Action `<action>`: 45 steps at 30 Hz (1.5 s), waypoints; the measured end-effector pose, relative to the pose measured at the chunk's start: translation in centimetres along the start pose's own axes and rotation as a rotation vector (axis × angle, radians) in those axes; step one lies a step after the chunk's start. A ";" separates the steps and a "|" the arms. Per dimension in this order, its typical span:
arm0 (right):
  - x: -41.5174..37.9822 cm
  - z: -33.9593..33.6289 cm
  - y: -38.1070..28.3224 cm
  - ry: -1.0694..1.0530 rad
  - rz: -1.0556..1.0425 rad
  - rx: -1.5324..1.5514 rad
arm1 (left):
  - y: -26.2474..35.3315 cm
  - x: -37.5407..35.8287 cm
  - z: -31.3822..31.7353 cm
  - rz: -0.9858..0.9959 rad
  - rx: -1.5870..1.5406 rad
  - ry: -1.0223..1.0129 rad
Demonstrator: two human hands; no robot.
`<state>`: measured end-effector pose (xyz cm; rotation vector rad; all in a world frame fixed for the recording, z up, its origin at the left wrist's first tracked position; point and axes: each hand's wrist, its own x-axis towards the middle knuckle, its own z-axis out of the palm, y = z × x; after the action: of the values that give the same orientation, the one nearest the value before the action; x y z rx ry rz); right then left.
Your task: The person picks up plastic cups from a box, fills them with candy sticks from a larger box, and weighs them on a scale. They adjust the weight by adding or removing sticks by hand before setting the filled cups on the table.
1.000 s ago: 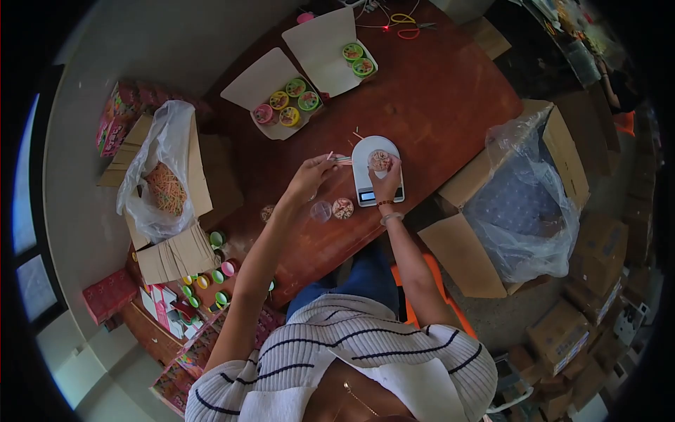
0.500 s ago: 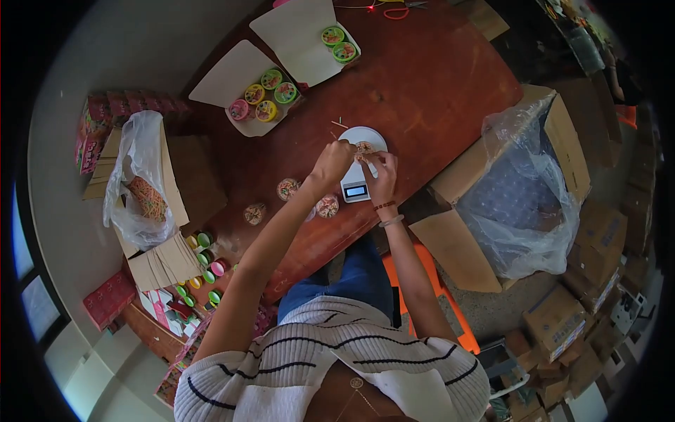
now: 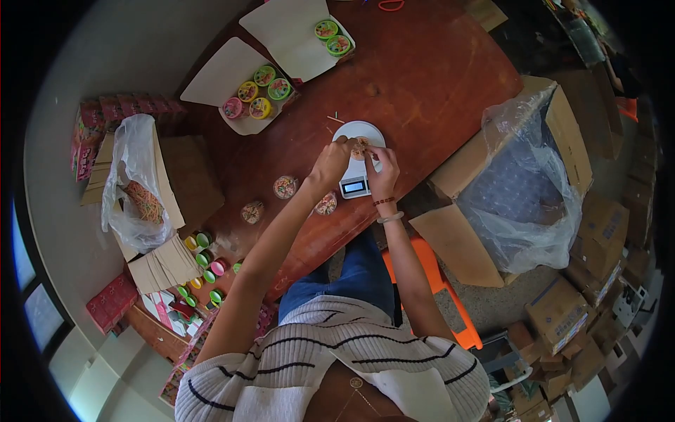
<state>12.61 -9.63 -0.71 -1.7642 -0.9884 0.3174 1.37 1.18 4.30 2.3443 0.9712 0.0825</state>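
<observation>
white scale, two hands at one small cup

head view: white kitchen scale (image 3: 357, 132) sits on the dark red-brown wooden table (image 3: 436, 77), its display facing the person. a small clear cup (image 3: 361, 148) filled with thin coloured sticks stands on the scale's round platform. both forearms reach forward from the striped sweater and meet over it. the left hand (image 3: 329, 165) comes in from the left with the wrist bent, fingers curled down at the cup's left rim; whether they pinch anything is too small to tell. the right hand (image 3: 383, 170) lies on the scale's right side, a bracelet at the wrist, fingers bent in against the cup's right side; a firm grip cannot be told.

two loose sticks (image 3: 335, 118) lie on the table just beyond the scale. three filled cups (image 3: 285, 186) stand on the table to the left of the left forearm. farther off, two open white boxes (image 3: 232, 70) hold lidded cups with green, yellow and pink rims. left of the table, a cardboard box with a plastic bag (image 3: 133, 183) holds orange sticks. right of the table stands a large carton lined with a clear bag (image 3: 527, 190).
</observation>
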 end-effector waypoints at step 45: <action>3.2 0.3 -0.8 -0.326 0.053 -0.005 | -1.4 -0.1 1.1 -0.028 -0.112 0.097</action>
<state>13.99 -6.96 0.61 -1.7791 -1.1717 0.6521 0.74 1.29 2.65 2.2407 1.0188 0.2351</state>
